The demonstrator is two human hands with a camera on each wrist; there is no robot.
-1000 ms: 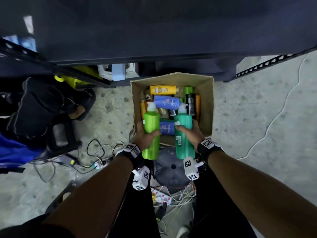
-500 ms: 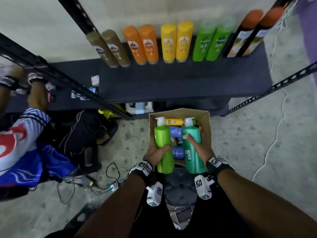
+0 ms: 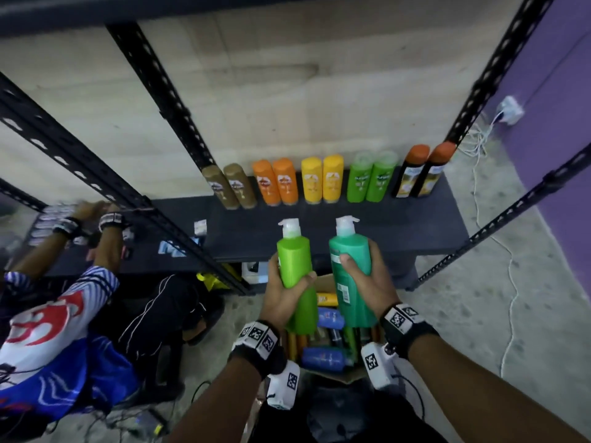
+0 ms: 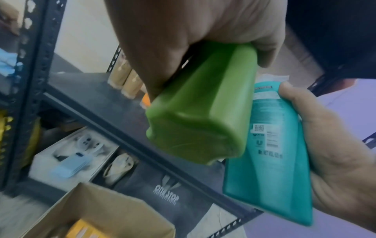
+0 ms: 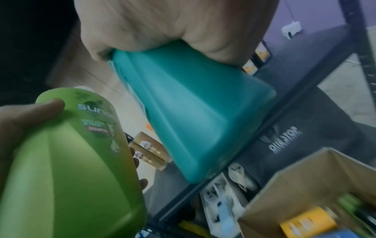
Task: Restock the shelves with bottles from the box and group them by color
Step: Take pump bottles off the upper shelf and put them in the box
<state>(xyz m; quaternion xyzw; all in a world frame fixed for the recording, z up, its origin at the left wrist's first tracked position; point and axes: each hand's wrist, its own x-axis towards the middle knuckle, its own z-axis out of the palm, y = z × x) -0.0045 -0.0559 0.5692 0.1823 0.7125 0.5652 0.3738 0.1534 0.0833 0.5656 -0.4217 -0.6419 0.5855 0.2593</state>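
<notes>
The left hand is wrapped round the middle of a lime bottle, thumb across its front, fingers curled behind. The right hand grips a teal bottle the same way, thumb on the label side. Both bottles are upright with white pump tops, held side by side and slightly apart, in the air above the box and in front of the shelf. The left wrist view shows the lime bottle's base and the teal bottle's back label; the right wrist view shows the lime bottle's front print.

The cardboard box sits on the floor below the hands, with blue, yellow and other bottles lying inside it.

At the back of the dark shelf stand pairs of bottles in a row: brown, orange, yellow, green, and black with orange caps.

At the left another person in a striped top reaches onto a neighbouring shelf.
</notes>
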